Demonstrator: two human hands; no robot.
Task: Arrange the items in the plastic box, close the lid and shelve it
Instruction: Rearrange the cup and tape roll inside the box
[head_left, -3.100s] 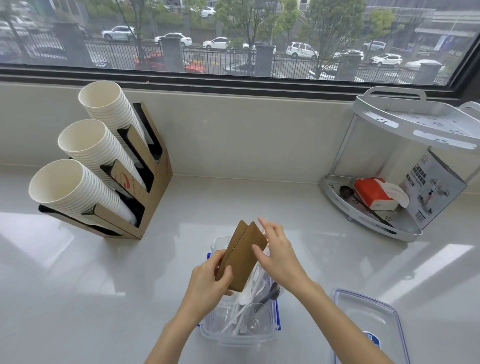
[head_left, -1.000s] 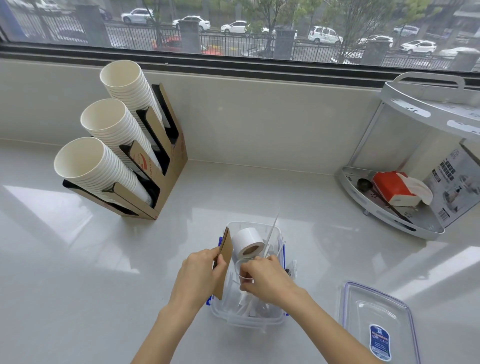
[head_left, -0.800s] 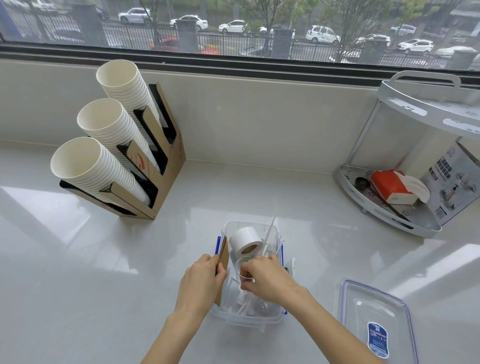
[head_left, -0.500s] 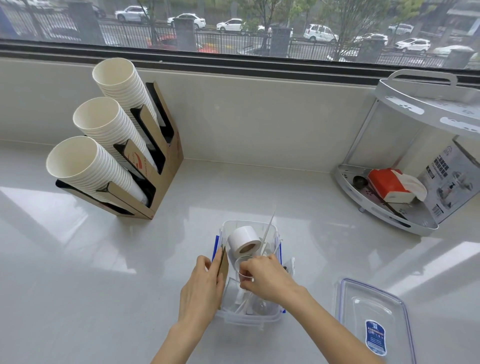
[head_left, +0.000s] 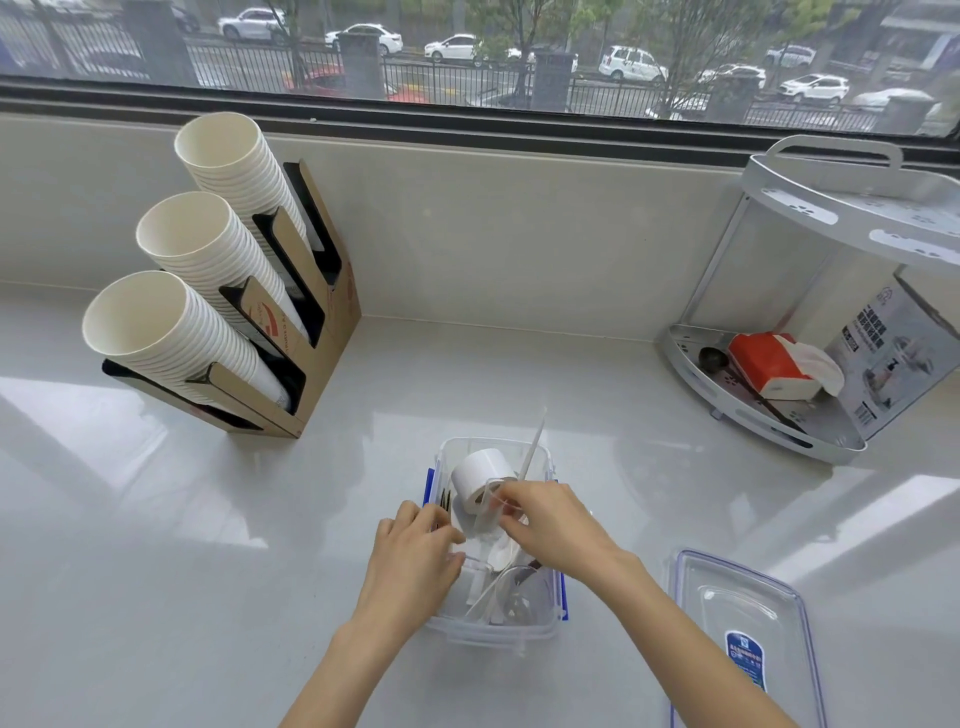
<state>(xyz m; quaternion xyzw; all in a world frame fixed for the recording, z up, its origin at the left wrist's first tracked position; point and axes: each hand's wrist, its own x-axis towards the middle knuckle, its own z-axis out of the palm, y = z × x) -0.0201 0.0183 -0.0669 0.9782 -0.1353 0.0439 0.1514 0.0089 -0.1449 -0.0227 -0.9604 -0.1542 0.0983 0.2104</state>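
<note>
Clear plastic box (head_left: 496, 626) with blue side latches, standing open on the pale glossy counter (head_left: 208, 545), near its front edge. Inside: white label roll (head_left: 480, 480) on its side toward the far end, white plastic spoons (head_left: 501, 553) and clear cutlery heaped at the near end, one thin white utensil (head_left: 534, 444) poking up and out past the far rim. Left hand (head_left: 410, 564) at the box's left wall, fingers curled and pressed to the rim, thumb hooked just inside; unclear whether anything is pinched there, with only a dark sliver visible between the fingers and the wall. Right hand (head_left: 553, 525) over the middle of the box, fingertips closed on a small clear plastic cup (head_left: 488, 506) tipped against the label roll. Clear lid (head_left: 748, 639) with blue seal and blue sticker, flat on the counter just right of the box, apart from it. Brown cardboard dispenser (head_left: 311, 332) with three slanted stacks of white paper cups (head_left: 182, 332) at the left rear. White two-tier corner shelf (head_left: 779, 410) at the right rear, holding on its lower tier a red tissue pack (head_left: 769, 364) and a printed carton (head_left: 893, 358).
</note>
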